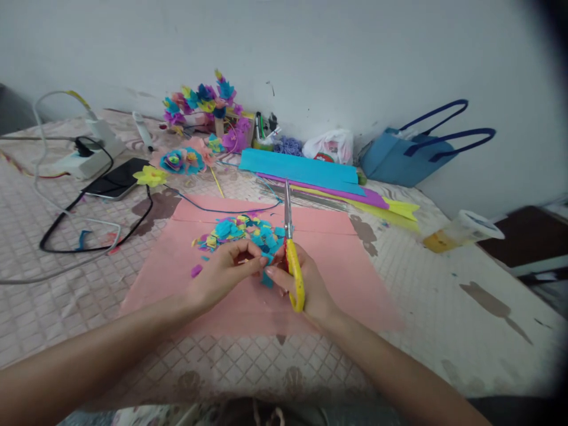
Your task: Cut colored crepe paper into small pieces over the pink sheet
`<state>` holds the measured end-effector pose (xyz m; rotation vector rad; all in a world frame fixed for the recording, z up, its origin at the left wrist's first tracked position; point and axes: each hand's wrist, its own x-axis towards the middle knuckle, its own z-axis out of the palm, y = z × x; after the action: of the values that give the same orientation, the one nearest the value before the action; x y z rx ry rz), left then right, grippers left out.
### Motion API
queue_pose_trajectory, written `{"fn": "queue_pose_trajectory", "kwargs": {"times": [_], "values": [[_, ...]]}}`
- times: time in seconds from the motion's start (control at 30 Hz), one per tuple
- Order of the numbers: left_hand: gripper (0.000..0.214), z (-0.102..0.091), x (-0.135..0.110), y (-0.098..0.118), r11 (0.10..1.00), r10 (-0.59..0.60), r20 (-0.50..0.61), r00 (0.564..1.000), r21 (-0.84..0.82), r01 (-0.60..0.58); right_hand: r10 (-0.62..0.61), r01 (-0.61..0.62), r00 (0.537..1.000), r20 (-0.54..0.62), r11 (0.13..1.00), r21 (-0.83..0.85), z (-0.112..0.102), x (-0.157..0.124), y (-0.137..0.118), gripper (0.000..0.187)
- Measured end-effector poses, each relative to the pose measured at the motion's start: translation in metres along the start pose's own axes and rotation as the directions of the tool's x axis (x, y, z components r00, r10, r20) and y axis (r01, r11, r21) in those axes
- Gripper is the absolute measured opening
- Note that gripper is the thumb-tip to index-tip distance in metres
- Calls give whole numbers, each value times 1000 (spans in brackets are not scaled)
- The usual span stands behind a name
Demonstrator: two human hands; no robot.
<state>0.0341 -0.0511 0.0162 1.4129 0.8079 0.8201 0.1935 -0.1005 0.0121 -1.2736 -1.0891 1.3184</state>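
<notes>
Between the fingertips of both my hands is a small piece of blue paper (267,277). My left hand (226,269) pinches it from the left. A pair of scissors with yellow handles (296,278) hangs on my right hand (310,290), blades pointing away from me, while that hand's thumb and finger also meet at the blue piece. Under both hands lies a pink paper sheet (346,284). Just beyond my fingers a heap of blue, yellow and purple paper scraps (231,229) rests on the sheet.
Long blue paper (297,167) lies behind the sheet over purple and yellow strips. Paper flowers (202,97) stand at the back. To the left are a phone (118,178), cables and a power strip (91,155). A blue bag (399,160) and a tilted plastic cup (459,232) are right.
</notes>
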Motion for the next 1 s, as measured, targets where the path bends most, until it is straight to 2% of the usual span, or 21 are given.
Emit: {"fn": "queue_pose_trajectory", "kwargs": {"times": [0.23, 0.47, 0.73, 0.83, 1.0], "values": [[18, 3, 0, -1, 999, -40, -6, 999, 29, 40, 32, -31, 999, -34, 999, 40, 3, 2, -1, 35], [16, -5, 5, 5, 995, -89, 97, 991, 63, 83, 97, -96, 995, 18, 993, -75, -3, 4, -3, 38], [12, -12, 8, 3, 986, -121, 158, 980, 134, 100, 42, -32, 998, 50, 982, -188, -3, -1, -12, 32], [13, -13, 8, 4, 985, -152, 157, 976, 106, 136, 49, -42, 998, 37, 984, -173, -5, 0, -12, 33], [16, -12, 8, 7, 980, -184, 90, 979, -63, 190, 72, -66, 995, 68, 994, -92, -8, -1, -12, 40]]}}
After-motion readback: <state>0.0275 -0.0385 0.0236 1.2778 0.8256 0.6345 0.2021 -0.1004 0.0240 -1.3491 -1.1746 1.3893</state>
